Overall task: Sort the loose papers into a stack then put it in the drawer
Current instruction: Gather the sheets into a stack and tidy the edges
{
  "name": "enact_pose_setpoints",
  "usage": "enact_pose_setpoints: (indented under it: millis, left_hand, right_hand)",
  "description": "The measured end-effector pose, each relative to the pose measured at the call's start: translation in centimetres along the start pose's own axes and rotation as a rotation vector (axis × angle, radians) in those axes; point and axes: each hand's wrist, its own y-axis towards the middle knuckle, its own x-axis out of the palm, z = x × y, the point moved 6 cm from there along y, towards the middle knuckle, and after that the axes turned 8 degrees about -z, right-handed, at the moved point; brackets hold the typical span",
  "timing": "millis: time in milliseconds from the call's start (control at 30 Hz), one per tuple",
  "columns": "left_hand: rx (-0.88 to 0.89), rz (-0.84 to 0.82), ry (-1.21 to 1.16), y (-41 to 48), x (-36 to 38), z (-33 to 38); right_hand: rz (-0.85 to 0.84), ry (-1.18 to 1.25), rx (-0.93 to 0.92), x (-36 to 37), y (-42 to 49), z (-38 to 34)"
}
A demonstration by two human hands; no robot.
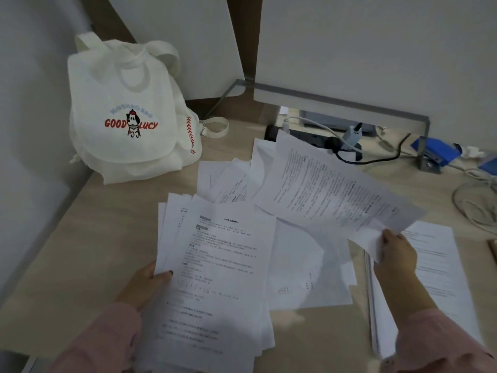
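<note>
left hand (pixel 146 282) fingers grip a fanned paper stack (pixel 215 278); right hand (pixel 398 251) fingers pinch a lifted sheet (pixel 330 189).

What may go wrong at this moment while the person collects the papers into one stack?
1. The right hand pinches the lifted sheet only at one corner, so it may slip or crease.
2. The bundle in the left hand is fanned and uneven; sheets could slide out.
3. The lifted sheet hangs close to the power strip and its cables, and might catch on them.
</note>
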Motion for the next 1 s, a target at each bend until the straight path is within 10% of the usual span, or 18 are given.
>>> enact_pose_setpoints:
  millis: [200, 400, 600, 733, 1000]
  left_hand:
    - [0.037, 0.063, 0.014, 0.2, 0.1, 0.4]
    - [0.014, 0.051, -0.029, 0.0, 0.2, 0.3]
    - [-0.049, 0.054, -0.164, 0.4, -0.8, -0.2]
    - [0.079, -0.037, -0.323, 1.1, -1.3, 0.5]
    - [0.004, -0.185, -0.146, 1.9, 1.1, 0.5]
  right_hand:
    - [-0.006, -0.05, -0.083, 0.5, -0.7, -0.8]
    - [-0.362, 0.03, -0.078, 3.7, -1.4, 0.1]
    - [-0.88, -0.736, -0.005, 7.6, -2.3, 5.2]
    - [-0.965, -1.211, -0.204, 10.4, -3.5, 5.4]
    - [-1.015, -1.377, -0.771, 18.6, -8.3, 5.1]
